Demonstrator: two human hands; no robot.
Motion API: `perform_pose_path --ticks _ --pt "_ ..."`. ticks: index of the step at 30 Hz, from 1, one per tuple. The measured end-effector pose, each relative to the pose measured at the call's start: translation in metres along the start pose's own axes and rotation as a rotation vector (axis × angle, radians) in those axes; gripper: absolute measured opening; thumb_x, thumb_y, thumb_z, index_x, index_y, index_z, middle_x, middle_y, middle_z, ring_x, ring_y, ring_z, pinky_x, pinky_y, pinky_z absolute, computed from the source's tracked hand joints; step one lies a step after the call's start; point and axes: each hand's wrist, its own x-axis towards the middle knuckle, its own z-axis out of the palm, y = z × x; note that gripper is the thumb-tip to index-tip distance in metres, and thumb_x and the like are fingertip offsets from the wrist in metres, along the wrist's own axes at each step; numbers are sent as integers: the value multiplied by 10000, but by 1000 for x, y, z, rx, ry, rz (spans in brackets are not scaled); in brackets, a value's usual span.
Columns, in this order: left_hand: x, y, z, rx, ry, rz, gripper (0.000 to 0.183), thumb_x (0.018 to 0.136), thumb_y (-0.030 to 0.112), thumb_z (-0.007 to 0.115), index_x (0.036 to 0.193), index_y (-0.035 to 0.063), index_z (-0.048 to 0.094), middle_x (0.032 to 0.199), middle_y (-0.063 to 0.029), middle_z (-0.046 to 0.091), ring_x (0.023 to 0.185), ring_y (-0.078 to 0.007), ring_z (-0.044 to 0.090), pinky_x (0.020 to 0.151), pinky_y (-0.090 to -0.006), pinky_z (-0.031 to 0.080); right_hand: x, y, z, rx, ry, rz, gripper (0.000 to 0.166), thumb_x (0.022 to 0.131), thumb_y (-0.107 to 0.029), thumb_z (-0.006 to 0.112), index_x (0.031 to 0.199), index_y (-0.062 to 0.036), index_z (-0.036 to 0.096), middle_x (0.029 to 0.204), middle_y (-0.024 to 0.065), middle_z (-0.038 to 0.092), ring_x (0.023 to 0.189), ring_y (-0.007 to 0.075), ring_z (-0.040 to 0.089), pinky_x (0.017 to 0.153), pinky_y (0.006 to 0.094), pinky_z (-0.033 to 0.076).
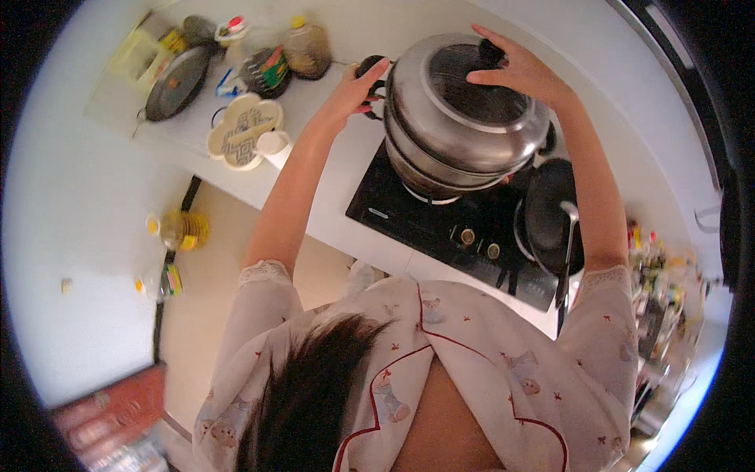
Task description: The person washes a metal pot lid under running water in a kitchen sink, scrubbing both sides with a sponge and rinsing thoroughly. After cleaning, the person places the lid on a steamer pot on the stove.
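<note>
A large stainless steel steamer pot [413, 141] stands on the left burner of a black gas hob [407, 218]. It is covered by a domed steel lid [407, 88] with a dark glass centre and a black knob [491, 54]. My left hand [354, 88] is at the black side handles at the pot's left, fingers partly hidden; whether it grips one is unclear. My right hand [513, 71] is at the lid's knob with thumb and fingers spread around it; a firm hold cannot be made out.
A black wok [548, 218] with a metal ladle [571, 230] sits on the hob's right side. Left on the counter are a flower-shaped tray [245, 133], a white cup [274, 143], a frying pan [177, 85] and bottles [307, 50]. Several condiment bottles [666, 265] crowd the far right.
</note>
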Motion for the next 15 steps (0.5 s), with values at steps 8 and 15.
perform_pose_path --ticks 8,15 --pt "32 18 15 83 -189 -15 702 619 573 751 1101 105 545 858 -8 526 783 -129 499 720 -320 456 -130 140 -2 -547 66 623 517 942 -429 409 1339 -101 361 1218 168 503 998 279 546 852 388 447" --pt "48 21 3 27 -192 -7 514 630 477 783 967 123 625 780 41 488 704 -109 443 655 -286 399 -119 109 22 557 408 1033 472 878 -464 523 733 -19 577 598 18 482 535 136 444 495 303 373"
